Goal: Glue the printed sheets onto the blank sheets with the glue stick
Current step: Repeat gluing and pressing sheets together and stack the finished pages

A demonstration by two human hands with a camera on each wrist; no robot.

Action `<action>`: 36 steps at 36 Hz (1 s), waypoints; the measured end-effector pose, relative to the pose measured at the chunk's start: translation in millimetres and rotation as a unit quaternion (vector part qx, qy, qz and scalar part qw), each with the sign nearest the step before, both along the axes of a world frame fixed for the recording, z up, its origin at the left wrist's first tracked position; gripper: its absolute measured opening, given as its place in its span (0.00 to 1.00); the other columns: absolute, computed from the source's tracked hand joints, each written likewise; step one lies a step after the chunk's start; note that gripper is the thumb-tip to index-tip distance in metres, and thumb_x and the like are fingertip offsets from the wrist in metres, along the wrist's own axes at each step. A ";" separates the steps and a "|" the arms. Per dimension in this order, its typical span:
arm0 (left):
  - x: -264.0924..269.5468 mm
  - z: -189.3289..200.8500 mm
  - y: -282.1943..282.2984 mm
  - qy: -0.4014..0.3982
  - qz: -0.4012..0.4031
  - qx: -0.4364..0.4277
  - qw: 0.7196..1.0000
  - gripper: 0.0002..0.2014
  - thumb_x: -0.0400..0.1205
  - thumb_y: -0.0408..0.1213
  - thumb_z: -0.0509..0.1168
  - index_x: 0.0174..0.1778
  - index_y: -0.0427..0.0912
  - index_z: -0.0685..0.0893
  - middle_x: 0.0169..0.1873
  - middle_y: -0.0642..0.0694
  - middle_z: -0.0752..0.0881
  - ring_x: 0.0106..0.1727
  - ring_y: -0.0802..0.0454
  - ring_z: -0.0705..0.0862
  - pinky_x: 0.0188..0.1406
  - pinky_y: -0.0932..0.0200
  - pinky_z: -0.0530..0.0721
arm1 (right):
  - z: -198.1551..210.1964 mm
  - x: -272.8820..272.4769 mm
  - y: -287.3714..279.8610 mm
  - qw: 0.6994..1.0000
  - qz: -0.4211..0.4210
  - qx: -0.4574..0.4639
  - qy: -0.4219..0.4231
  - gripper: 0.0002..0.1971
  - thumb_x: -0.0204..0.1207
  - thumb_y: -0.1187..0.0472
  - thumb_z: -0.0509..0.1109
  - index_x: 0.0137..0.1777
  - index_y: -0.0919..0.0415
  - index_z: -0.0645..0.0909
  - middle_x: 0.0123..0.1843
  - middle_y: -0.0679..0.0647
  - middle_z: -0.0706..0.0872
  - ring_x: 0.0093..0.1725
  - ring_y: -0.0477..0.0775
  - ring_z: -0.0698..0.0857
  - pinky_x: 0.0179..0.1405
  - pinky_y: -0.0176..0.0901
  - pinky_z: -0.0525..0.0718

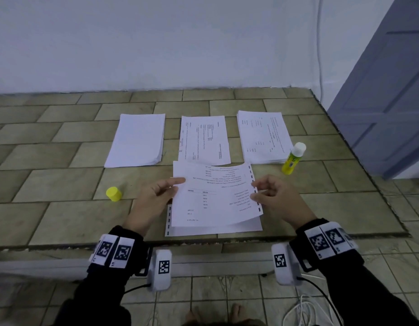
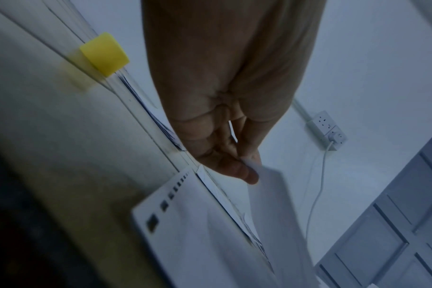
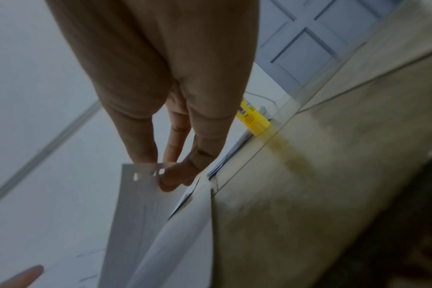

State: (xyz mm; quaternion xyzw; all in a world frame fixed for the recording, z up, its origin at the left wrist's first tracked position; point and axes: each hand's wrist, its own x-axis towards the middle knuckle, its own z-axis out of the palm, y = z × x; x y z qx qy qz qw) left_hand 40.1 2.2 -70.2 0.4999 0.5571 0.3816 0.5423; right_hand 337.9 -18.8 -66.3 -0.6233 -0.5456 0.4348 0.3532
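Observation:
A printed sheet [image 1: 215, 194] hangs curved just above a blank sheet [image 1: 203, 230] with black edge marks, near the table's front. My left hand [image 1: 156, 196] pinches the printed sheet's left edge [image 2: 264, 179]. My right hand [image 1: 272, 191] pinches its right, hole-punched edge [image 3: 146, 175]. The glue stick [image 1: 293, 158] stands uncapped, yellow with a white tip, at the right beside a printed stack; its lower body [image 3: 253, 117] shows in the right wrist view. Its yellow cap [image 1: 113, 193] lies to the left of my left hand, and the cap [image 2: 104, 54] also shows in the left wrist view.
Three piles lie at the back of the tiled table [image 1: 62, 208]: a blank stack [image 1: 136, 140] at left, a printed sheet [image 1: 203, 140] in the middle, a printed stack [image 1: 263, 137] at right. A grey door [image 1: 392, 90] stands to the right. A wall socket [image 2: 329, 130] has a cable plugged in.

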 end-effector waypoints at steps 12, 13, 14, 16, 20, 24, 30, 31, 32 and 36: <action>-19.1 -25.8 2.9 0.178 -0.029 0.061 0.982 0.13 0.81 0.33 0.72 0.54 0.59 0.89 0.49 0.45 0.91 0.53 0.49 0.88 0.60 0.49 0.87 | 4.1 -11.2 -3.8 0.969 0.074 -0.014 -0.235 0.13 0.74 0.66 0.75 0.55 0.54 0.79 0.38 0.45 0.77 0.35 0.43 0.76 0.29 0.23 0.72; -18.2 -27.5 1.5 0.200 -0.030 0.071 0.977 0.13 0.81 0.32 0.72 0.56 0.55 0.89 0.47 0.47 0.90 0.51 0.52 0.88 0.57 0.53 0.87 | 3.4 -13.1 -5.9 0.966 0.077 -0.016 -0.247 0.13 0.74 0.65 0.75 0.55 0.53 0.78 0.39 0.44 0.76 0.36 0.43 0.77 0.29 0.24 0.71; -17.3 -29.5 0.2 0.221 -0.030 0.084 0.971 0.12 0.81 0.32 0.72 0.58 0.51 0.89 0.46 0.50 0.89 0.49 0.55 0.87 0.54 0.60 0.86 | 2.4 -14.4 -7.3 0.964 0.078 -0.016 -0.254 0.13 0.74 0.65 0.75 0.55 0.53 0.78 0.41 0.44 0.76 0.37 0.44 0.77 0.30 0.24 0.70; -15.4 -30.5 -1.4 0.245 -0.027 0.104 0.963 0.13 0.81 0.30 0.72 0.60 0.45 0.89 0.44 0.54 0.87 0.47 0.61 0.85 0.48 0.71 0.83 | 0.4 -15.9 -8.2 0.962 0.077 -0.013 -0.261 0.14 0.75 0.64 0.74 0.57 0.53 0.78 0.43 0.45 0.76 0.38 0.43 0.76 0.32 0.24 0.70; -15.3 -32.3 -1.8 0.253 -0.023 0.112 0.961 0.13 0.81 0.30 0.72 0.60 0.45 0.89 0.45 0.53 0.88 0.48 0.58 0.86 0.50 0.68 0.82 | 0.2 -16.5 -7.8 0.960 0.082 -0.012 -0.269 0.14 0.75 0.64 0.75 0.59 0.54 0.79 0.42 0.43 0.74 0.37 0.41 0.75 0.31 0.24 0.71; -15.4 -28.7 -2.7 0.221 -0.025 0.105 0.969 0.14 0.79 0.30 0.74 0.56 0.50 0.88 0.45 0.57 0.87 0.48 0.63 0.86 0.50 0.70 0.84 | -0.2 -14.3 -9.0 0.964 0.084 -0.008 -0.252 0.14 0.74 0.65 0.75 0.58 0.56 0.80 0.42 0.41 0.73 0.37 0.39 0.76 0.34 0.18 0.73; -19.9 -23.8 -0.3 0.191 -0.045 0.077 0.978 0.21 0.75 0.26 0.76 0.50 0.60 0.84 0.45 0.54 0.88 0.46 0.57 0.88 0.50 0.64 0.87 | -4.5 -12.3 -10.2 0.969 0.083 -0.018 -0.232 0.15 0.73 0.65 0.76 0.57 0.55 0.81 0.49 0.48 0.78 0.39 0.40 0.78 0.33 0.22 0.74; -20.4 -22.7 -0.1 0.189 -0.047 0.075 0.978 0.21 0.75 0.26 0.77 0.50 0.60 0.84 0.46 0.54 0.88 0.47 0.55 0.88 0.51 0.61 0.88 | -5.5 -12.0 -10.1 0.970 0.082 -0.020 -0.228 0.15 0.72 0.65 0.77 0.57 0.55 0.81 0.49 0.49 0.78 0.40 0.40 0.78 0.34 0.23 0.74; -21.2 -22.3 0.4 0.190 -0.048 0.073 0.978 0.21 0.74 0.26 0.77 0.50 0.60 0.85 0.46 0.53 0.88 0.48 0.53 0.89 0.52 0.59 0.88 | -6.2 -11.4 -10.1 0.971 0.080 -0.021 -0.225 0.15 0.72 0.65 0.77 0.56 0.54 0.81 0.50 0.49 0.79 0.40 0.40 0.79 0.35 0.23 0.74; -22.0 -20.0 0.4 0.204 -0.060 0.065 0.975 0.20 0.74 0.27 0.78 0.53 0.56 0.86 0.46 0.53 0.88 0.49 0.52 0.89 0.53 0.55 0.88 | -8.7 -10.0 -8.9 0.974 0.074 -0.026 -0.211 0.15 0.71 0.65 0.78 0.55 0.54 0.81 0.51 0.51 0.80 0.41 0.42 0.80 0.36 0.24 0.75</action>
